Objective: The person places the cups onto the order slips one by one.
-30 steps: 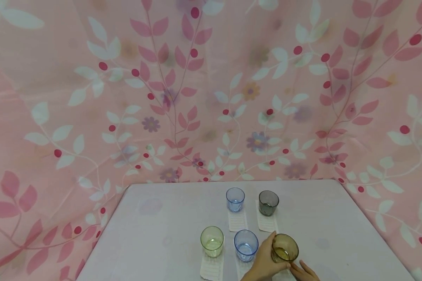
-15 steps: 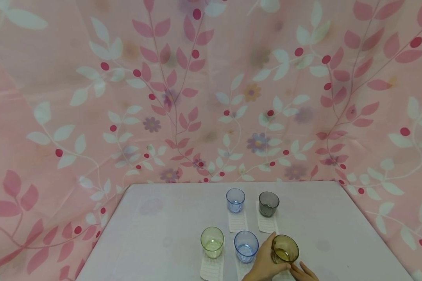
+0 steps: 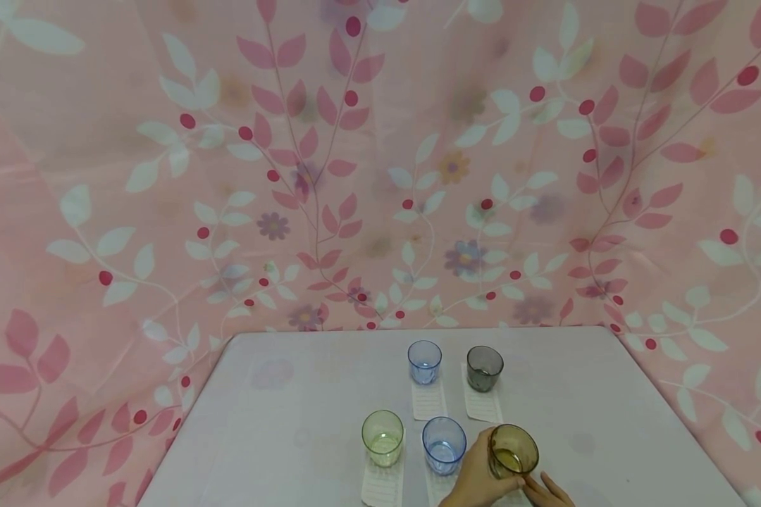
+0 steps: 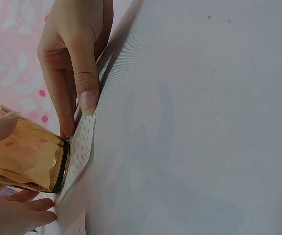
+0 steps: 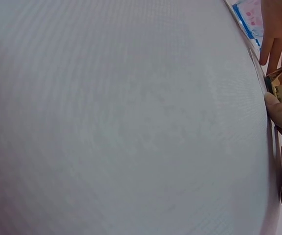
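In the head view my left hand holds an amber glass tumbler at the lower right, with fingers and thumb around its side. The tumbler's base is at a white lined paper slip; whether it fully touches is hard to tell. My right hand is close to the base, its thumb and fingertip touching the slip with the fingers fairly straight. Immediately left of my left hand stands a blue glass, and further left a light green glass. Each has a paper slip under it.
Behind, a pale blue glass and a dark grey glass stand on paper slips. All are on a white-covered table. A pink floral cloth hangs beyond the table's back edge.
Almost nothing differs. My left hand's fingers have slipped slightly lower along the amber tumbler's side; the tumbler and my right hand remain in place.
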The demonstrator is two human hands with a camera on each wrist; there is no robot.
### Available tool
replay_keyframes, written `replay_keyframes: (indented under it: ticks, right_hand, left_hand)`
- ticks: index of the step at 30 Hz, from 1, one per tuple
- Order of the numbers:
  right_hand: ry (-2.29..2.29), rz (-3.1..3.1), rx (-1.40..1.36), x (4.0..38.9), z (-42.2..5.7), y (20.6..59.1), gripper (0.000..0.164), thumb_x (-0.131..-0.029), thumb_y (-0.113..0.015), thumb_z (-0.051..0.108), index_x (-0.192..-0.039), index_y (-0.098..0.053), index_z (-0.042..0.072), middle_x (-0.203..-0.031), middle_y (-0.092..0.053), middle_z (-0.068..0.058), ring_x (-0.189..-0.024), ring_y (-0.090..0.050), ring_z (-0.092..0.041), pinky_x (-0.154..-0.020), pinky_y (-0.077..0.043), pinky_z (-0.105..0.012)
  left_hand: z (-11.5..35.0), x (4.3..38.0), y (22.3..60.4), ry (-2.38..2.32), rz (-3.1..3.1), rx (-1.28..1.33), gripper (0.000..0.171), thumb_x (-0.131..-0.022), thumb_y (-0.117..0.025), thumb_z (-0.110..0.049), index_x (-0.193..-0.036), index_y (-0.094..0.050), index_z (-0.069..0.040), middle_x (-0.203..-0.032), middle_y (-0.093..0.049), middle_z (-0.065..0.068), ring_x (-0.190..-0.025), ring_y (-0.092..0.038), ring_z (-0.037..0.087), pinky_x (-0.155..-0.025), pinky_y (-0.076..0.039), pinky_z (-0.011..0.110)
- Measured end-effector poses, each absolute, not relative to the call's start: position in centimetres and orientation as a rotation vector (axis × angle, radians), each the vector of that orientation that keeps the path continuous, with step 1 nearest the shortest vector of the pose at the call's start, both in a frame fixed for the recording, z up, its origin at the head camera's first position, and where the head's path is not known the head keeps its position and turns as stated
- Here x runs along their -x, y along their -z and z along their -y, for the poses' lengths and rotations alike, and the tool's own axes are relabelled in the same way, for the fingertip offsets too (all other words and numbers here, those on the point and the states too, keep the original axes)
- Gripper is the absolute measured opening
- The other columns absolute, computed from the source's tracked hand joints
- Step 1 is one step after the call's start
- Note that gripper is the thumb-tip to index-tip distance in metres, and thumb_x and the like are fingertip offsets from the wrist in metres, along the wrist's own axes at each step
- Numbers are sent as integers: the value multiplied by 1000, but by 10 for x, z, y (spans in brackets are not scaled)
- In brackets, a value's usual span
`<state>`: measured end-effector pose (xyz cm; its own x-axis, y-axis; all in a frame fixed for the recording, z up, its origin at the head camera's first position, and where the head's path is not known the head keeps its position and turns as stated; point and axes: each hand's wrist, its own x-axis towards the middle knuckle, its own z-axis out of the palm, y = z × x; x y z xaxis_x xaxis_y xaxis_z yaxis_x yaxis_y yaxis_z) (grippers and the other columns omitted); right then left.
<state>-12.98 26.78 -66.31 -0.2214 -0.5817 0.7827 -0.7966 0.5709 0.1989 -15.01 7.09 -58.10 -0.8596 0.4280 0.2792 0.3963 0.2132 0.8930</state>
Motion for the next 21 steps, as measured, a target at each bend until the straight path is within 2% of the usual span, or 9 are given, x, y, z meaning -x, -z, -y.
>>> replay_keyframes:
  ticks: [8, 12, 18, 21]
  right_hand:
    - [-182, 1933, -1077, 129, -268, 663, 56, -103, -26, 40, -147, -19, 5, -154, -14, -3, -141, -16, -8, -117, -11, -30]
    - [-204, 1936, -1051, 128, -267, 664, 54, -103, -28, 39, -146, -20, 7, -153, -15, 0, -140, -18, -6, -116, -13, -29]
    - [-238, 1896, -1044, 129, -266, 668, 52, -103, -31, 37, -144, -27, 5, -152, -21, -2, -139, -23, -8, -116, -16, -32]
    - [-205, 1892, -1041, 130, -265, 668, 52, -103, -30, 37, -145, -25, 5, -152, -19, -2, -139, -22, -8, -116, -16, -32]
  left_hand:
    - [-70, 148, 579, -1764, -2402, -801, 71, -77, -77, -26, -134, -40, -3, -126, -56, 8, -111, -55, 14, -89, -48, 26]
    - [-69, 148, 579, -1754, -2401, -799, 72, -77, -77, -26, -135, -40, -3, -128, -54, 8, -113, -54, 15, -91, -47, 27]
    - [-69, 148, 579, -1739, -2405, -784, 73, -78, -77, -27, -136, -40, -3, -129, -54, 7, -114, -54, 15, -91, -48, 27]
    - [-68, 148, 579, -1742, -2393, -773, 73, -78, -77, -27, -136, -40, -2, -129, -54, 7, -114, -54, 15, -91, -48, 26]
